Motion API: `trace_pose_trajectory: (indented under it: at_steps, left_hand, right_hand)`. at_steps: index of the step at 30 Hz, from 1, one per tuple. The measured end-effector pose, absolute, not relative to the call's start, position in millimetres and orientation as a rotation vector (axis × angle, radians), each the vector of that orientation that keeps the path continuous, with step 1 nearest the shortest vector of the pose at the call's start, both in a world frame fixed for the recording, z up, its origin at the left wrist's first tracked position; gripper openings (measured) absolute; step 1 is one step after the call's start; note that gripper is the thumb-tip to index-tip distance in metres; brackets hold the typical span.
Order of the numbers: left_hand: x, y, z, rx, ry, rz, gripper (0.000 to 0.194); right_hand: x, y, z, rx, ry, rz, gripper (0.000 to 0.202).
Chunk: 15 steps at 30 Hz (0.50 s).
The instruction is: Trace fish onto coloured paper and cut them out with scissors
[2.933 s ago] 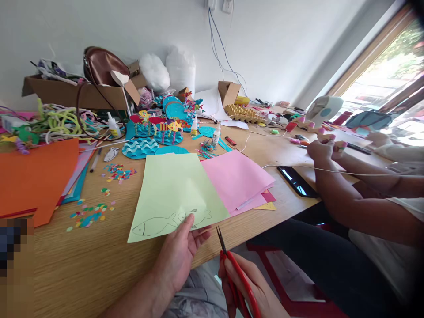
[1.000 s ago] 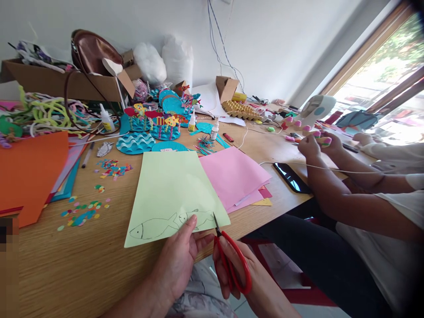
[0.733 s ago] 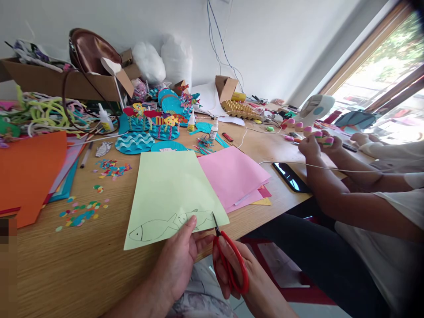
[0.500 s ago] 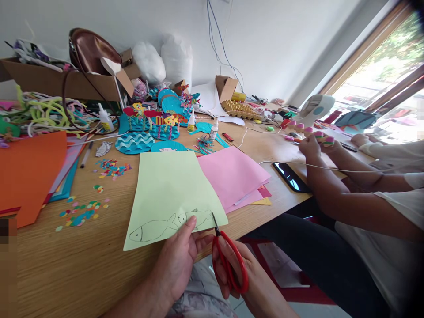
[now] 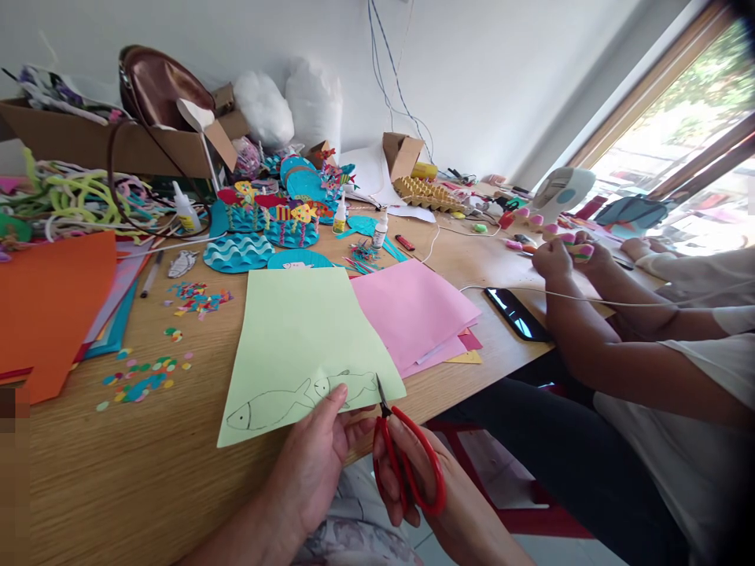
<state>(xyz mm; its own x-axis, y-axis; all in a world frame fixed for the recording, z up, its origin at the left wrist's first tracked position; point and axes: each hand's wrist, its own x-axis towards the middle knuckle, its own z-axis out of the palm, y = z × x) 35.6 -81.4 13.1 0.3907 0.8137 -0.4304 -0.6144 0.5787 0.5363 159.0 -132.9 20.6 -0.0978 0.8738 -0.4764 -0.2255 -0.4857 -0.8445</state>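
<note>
A pale green sheet of paper (image 5: pixel 298 330) carries two fish outlines drawn along its near edge. My left hand (image 5: pixel 315 448) pinches that edge, thumb on top beside the smaller fish drawing (image 5: pixel 348 385) and fingers underneath. The larger fish drawing (image 5: pixel 268 409) lies to the left of the thumb. In my right hand (image 5: pixel 421 464) is a pair of red-handled scissors (image 5: pixel 406 456), my fingers through the loops. One dark blade lies over the sheet at the smaller fish's tail; the other blade is largely hidden.
Pink paper (image 5: pixel 416 310) lies right of the green sheet, orange paper (image 5: pixel 56 306) far left. Confetti dots (image 5: pixel 145 377), glue bottles (image 5: pixel 381 229) and blue paper crafts (image 5: pixel 292 228) are on the table. A phone (image 5: pixel 516 314) is near a co-worker's arms (image 5: pixel 595 322) at right.
The scissor handles have spread a little wider apart in my right hand. The blade stays at the smaller fish's tail, and my left hand keeps its grip. The view has shifted slightly.
</note>
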Motion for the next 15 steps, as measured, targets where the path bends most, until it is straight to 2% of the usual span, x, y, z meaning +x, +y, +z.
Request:
trace_pose_trajectory:
  at_steps: [15]
  left_hand:
    - [34.8, -83.8, 10.8, 0.291, 0.688, 0.888, 0.015]
  right_hand:
    - [154.4, -130.8, 17.3, -1.296, -0.757, 1.649, 0.047]
